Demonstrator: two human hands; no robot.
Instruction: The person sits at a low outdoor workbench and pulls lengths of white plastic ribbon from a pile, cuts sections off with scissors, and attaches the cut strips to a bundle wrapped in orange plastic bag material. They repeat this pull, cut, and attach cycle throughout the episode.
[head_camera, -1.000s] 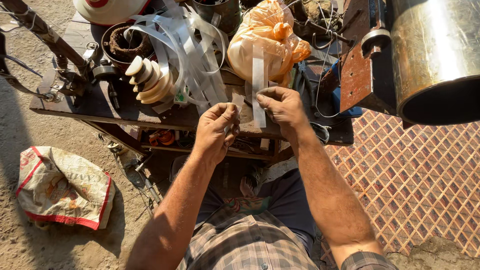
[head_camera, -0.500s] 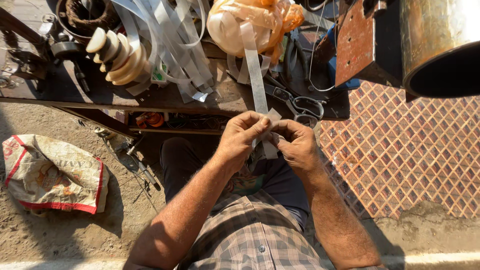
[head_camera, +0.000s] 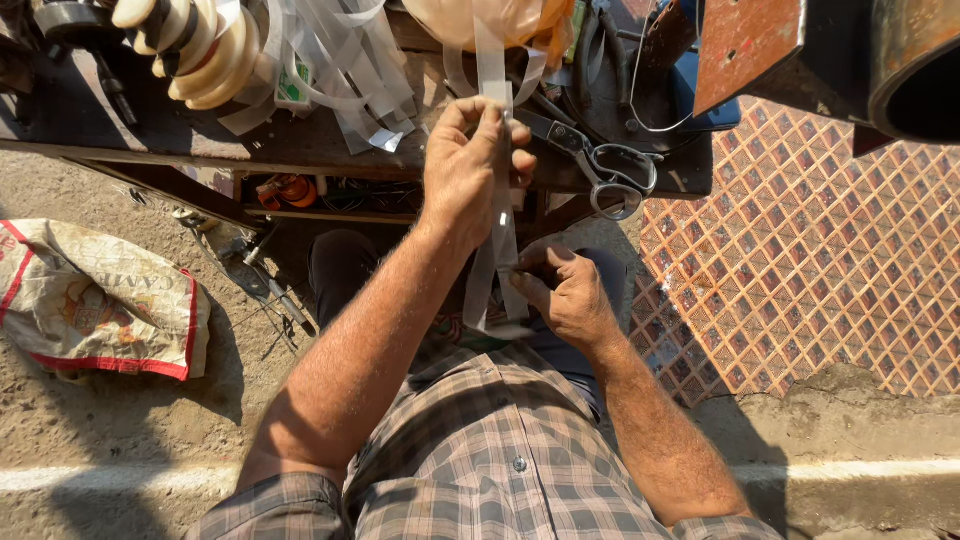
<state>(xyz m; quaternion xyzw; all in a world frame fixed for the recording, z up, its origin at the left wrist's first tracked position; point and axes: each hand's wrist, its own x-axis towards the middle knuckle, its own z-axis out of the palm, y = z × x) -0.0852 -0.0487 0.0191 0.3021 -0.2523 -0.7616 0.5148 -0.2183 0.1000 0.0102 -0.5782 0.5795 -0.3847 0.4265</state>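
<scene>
Hands stretch a long, translucent white plastic strip (head_camera: 503, 215): left hand (head_camera: 468, 165) pinches it above the dark tabletop (head_camera: 300, 145), right hand (head_camera: 565, 290) grips it lower.

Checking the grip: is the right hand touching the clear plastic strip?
Touching. The head view shows the right hand pinching the lower part of the clear plastic strip, while the left hand grips it higher up.

An outdoor roadside workshop — a rough wooden workbench (head_camera: 330, 150) littered with scissors (head_camera: 600, 165), plastic strips (head_camera: 350, 60) and tools, set on bare dirt beside patterned paving (head_camera: 820, 250).
</scene>
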